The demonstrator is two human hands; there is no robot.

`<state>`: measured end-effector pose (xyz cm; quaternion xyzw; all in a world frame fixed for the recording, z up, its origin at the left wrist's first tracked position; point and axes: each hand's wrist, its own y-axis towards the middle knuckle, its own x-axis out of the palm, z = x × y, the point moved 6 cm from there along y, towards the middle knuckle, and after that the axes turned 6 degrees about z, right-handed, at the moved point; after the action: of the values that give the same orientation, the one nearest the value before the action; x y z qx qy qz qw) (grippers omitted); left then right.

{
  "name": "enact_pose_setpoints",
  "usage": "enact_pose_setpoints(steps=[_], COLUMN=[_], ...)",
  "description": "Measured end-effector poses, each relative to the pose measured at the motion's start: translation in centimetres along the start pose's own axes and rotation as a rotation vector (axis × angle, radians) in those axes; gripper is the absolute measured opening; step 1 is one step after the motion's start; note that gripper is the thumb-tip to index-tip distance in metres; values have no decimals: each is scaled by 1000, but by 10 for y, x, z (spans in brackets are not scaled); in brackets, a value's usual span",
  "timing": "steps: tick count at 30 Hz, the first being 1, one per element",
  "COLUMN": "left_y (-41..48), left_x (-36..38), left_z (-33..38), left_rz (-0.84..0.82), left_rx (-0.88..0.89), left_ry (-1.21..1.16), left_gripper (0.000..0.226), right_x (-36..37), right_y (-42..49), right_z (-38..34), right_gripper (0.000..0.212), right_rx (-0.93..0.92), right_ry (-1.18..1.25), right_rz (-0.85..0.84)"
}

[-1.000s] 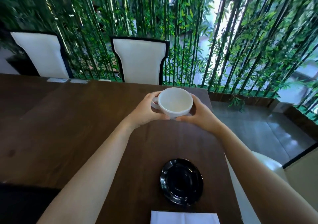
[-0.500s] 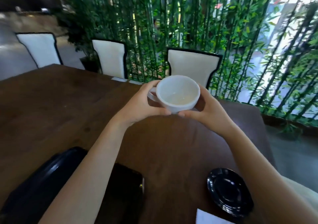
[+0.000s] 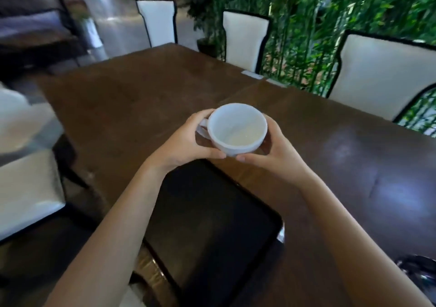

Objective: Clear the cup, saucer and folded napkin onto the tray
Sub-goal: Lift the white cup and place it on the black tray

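Note:
Both hands hold a white cup in the air above the dark wooden table. My left hand grips its handle side and my right hand cups the other side. The cup hangs just past the far edge of a black rectangular tray, which lies on the table near me, partly under my left forearm. Only a sliver of the glossy black saucer shows at the bottom right edge. The folded napkin is out of view.
White chairs with black trim stand along the far side and at the right; another white seat is at my left. Green bamboo plants screen the back. A table seam runs across the middle.
The view has swung left. The cup in both hands has come over toward the tray, which now fills the near centre. The saucer has slid to the right edge and the napkin has left view.

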<state>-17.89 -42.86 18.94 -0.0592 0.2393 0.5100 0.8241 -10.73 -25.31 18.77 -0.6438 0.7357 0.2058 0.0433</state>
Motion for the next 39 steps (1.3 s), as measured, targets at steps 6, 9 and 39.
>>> enact_pose_setpoints(steps=[6, 9, 39], left_y=[-8, -13, 9], left_x=[-7, 3, 28], left_z=[-96, -141, -249], left_rz=[-32, -73, -233], left_rx=[-184, -245, -409], left_ry=[41, 29, 132], left_gripper=[84, 85, 102], right_x=[75, 101, 144], right_y=[7, 5, 25], right_z=[63, 97, 194], right_gripper=[89, 86, 98], right_rx=[191, 269, 447], right_ry=[67, 106, -245], right_rz=[-106, -151, -282])
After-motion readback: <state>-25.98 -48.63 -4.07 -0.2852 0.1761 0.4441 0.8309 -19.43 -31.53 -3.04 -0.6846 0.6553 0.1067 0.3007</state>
